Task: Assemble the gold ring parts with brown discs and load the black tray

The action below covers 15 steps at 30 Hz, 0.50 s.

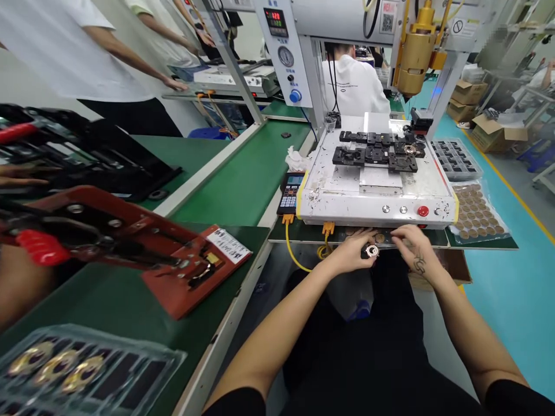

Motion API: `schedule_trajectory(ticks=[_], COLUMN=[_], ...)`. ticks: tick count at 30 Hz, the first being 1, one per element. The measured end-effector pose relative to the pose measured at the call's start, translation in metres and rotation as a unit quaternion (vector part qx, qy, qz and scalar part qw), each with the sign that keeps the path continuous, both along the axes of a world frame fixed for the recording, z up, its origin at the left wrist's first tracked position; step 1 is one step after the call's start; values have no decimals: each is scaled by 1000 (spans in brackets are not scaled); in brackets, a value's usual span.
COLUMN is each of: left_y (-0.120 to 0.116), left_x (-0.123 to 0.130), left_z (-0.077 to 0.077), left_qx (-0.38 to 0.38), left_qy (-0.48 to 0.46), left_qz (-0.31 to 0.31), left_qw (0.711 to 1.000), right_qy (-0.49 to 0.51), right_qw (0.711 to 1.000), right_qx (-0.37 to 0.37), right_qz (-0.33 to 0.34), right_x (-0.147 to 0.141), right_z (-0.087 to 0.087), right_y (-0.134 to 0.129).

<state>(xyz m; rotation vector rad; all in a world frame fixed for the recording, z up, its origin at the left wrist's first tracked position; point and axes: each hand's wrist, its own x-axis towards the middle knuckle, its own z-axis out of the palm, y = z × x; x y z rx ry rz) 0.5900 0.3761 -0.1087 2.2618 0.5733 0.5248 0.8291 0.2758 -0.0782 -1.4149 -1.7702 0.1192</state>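
Head view: left hand (353, 257) and right hand (414, 248) both pinch a small ring (372, 251).

Left of the white machine (377, 196) with its one red button (423, 211) lie a green counter (243, 185) and a red jig (173, 260) with a white label (228, 245), right of it a turquoise floor (511, 271), above it a brass-yellow nozzle (415, 55), below it a yellow cable (295, 254) and a silver ring (372, 251).

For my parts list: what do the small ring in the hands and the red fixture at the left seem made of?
Small ring: probably metal, since it glints silver between the left hand and right hand. Red fixture: a flat matte red plate, perhaps painted metal or plastic; the look leaves it open.
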Motion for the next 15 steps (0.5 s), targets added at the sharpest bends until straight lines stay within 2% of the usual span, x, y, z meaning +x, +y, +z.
schedule_trajectory(ticks=[2,7,10,15], left_y=[-3,-8,-5,-2], left_x=[-5,-14,-14,-14], left_z=[-2,-5,-5,2], left_qx=[-3,-13,-22,-34], left_qy=[3,6,6,21], left_qz=[-8,-28,-39,-57], left_qw=[1000,999,999,998], right_qy=[-17,-61,-74,-75], right_qw=[997,994,993,995], right_qx=[-54,-75,-65,-42], right_qz=[47,56,59,53], right_x=[-13,-17,-17,-18], right_z=[-16,-48,-55,-58], right_y=[5,13,12,11])
